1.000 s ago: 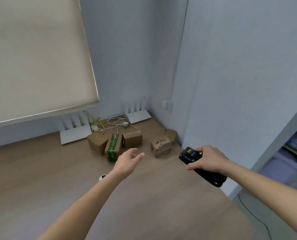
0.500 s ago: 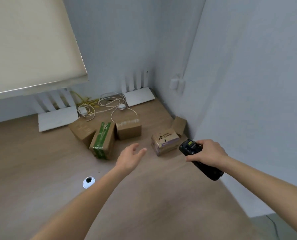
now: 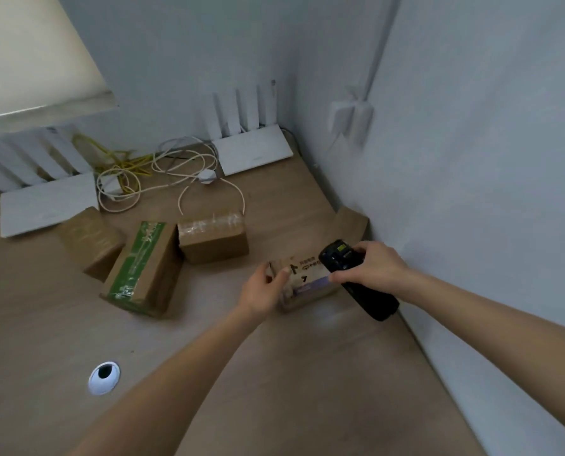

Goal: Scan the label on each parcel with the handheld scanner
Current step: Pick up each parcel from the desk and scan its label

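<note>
Four brown parcels are lying on the wooden desk (image 3: 307, 373) near the corner, and you are now working on the nearest one. Half a second ago your left hand (image 3: 264, 287) was open in the air; now it is gripping the left end of the small printed parcel (image 3: 302, 274). Your right hand (image 3: 371, 264) is holding the black scanner (image 3: 357, 278), which is now coming over the right end of this parcel. I judge that the first scan is starting; the green-taped parcel (image 3: 143, 264) and two plain ones are waiting.
</note>
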Motion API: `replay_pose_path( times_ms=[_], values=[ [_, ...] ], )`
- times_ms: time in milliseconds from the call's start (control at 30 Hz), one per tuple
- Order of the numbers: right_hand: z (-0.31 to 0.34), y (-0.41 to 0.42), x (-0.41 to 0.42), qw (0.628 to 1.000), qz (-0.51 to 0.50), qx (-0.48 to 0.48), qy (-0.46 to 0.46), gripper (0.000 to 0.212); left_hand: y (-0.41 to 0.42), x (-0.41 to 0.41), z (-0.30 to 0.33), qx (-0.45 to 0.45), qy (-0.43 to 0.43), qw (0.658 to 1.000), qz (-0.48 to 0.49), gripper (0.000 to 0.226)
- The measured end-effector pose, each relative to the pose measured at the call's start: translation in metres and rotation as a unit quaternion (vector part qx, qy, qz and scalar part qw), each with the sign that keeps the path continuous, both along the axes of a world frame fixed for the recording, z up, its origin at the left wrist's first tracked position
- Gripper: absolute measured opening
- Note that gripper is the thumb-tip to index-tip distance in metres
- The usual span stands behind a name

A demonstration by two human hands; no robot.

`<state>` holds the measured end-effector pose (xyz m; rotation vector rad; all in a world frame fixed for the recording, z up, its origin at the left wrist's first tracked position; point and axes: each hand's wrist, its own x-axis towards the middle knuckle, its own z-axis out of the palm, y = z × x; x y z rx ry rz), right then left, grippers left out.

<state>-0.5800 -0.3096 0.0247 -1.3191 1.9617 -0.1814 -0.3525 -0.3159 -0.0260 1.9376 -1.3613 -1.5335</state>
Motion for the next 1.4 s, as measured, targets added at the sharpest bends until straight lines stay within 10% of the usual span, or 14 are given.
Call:
replay_pose_path(
  times_ms=[500,700,1033,1400],
  values=[
    [0.019,0.018,0.006,0.983,-0.037,-0.002,-0.182,0.064,0.025,0.013,0.028,-0.016,0.152,0.978,0.144,0.024],
    [0.081,0.061,0.034,0.976,-0.027,-0.073,-0.203,0.058,0.066,0.046,0.077,-0.093,0.185,0.97,0.13,0.07],
    [0.197,0.201,0.115,0.958,-0.025,-0.18,-0.222,0.057,0.2,0.136,0.194,-0.186,0.252,0.939,0.143,0.036],
    [0.319,0.346,0.181,0.938,0.009,-0.23,-0.26,0.078,0.337,0.21,0.309,-0.266,0.275,0.919,0.101,0.049]
  ],
)
